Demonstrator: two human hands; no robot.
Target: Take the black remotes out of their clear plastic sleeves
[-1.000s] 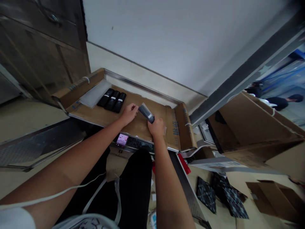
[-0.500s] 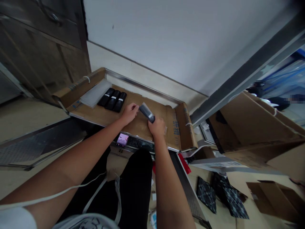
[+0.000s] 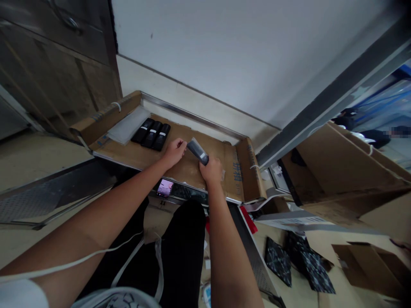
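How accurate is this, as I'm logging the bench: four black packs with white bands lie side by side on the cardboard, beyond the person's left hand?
Not quite: the head view shows three black packs, not four. The rest stands: they lie side by side on the cardboard, with white bands, beyond the left hand.

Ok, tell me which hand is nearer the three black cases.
Left. The left hand is close beside the black cases, not touching them; the right hand is farther away, past the left, gripping a bagged item.
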